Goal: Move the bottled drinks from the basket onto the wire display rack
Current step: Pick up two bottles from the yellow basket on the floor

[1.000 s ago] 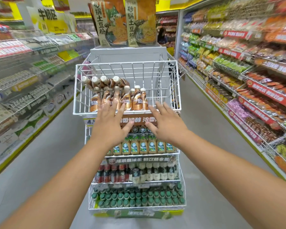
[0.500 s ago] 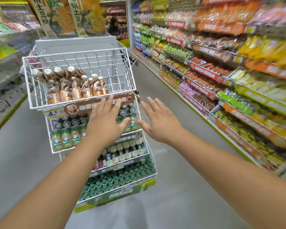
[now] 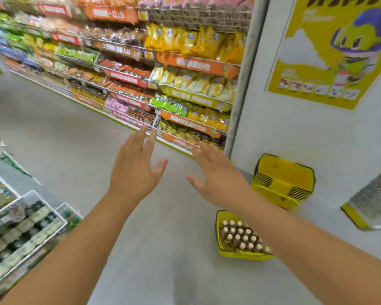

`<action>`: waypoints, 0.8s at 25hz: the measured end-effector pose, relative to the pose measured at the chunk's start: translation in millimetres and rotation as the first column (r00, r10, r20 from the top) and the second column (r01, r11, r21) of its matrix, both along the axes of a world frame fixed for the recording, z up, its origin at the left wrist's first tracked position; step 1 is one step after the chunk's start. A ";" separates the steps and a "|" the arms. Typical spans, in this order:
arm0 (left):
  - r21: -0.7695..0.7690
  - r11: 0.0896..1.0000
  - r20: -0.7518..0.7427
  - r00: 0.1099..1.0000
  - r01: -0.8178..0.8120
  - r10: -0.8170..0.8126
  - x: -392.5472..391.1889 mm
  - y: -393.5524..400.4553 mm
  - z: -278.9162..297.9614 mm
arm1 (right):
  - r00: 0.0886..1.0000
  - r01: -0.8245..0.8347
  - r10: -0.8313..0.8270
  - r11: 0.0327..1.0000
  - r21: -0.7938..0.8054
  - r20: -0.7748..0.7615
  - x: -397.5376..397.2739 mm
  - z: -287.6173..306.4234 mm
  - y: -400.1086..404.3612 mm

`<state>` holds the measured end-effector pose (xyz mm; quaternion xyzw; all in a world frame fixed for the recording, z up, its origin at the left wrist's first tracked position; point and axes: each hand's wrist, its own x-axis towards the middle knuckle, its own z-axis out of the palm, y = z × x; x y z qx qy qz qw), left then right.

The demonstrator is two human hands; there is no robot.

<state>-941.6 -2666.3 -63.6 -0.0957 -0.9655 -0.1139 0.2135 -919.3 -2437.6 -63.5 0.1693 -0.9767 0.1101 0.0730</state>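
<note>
A yellow basket [image 3: 220, 249] stands on the floor at the lower right, partly behind my right forearm. Several brown bottled drinks [image 3: 240, 236] with white caps stand upright in it. The white wire display rack [image 3: 31, 198] shows only at the lower left edge, blurred, with bottles on its lower tiers. My left hand [image 3: 134, 170] and my right hand [image 3: 218, 179] are held out in mid-air over the floor, fingers straight and spread, holding nothing. Both hands are apart from the basket and from the rack.
A stack of yellow baskets [image 3: 282, 181] leans at the grey wall [image 3: 273, 128] behind the filled basket. Snack shelves [image 3: 163, 84] run along the aisle's far side. A yellow poster [image 3: 330, 51] hangs on the wall. Grey floor [image 3: 53, 128] spreads between.
My view has swung right, away from the rack, which slid to the left edge. The basket of bottles has come into view. Both hands left the rack's front and stay empty.
</note>
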 end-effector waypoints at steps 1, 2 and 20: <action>0.011 0.999 0.011 0.999 0.046 -0.046 -8.6 39.5 -6.5 | 0.999 0.033 -0.033 0.999 0.014 0.006 4.2 -5.9 38.0; 0.012 0.995 0.023 0.995 0.098 -0.099 -17.0 83.6 -14.1 | 0.997 0.073 -0.073 0.997 0.027 0.008 7.9 -12.0 79.4; -0.007 0.888 0.266 0.857 0.460 -0.442 -170.3 393.6 -155.5 | 0.891 0.424 -0.429 0.903 0.062 0.150 -90.8 -141.1 361.0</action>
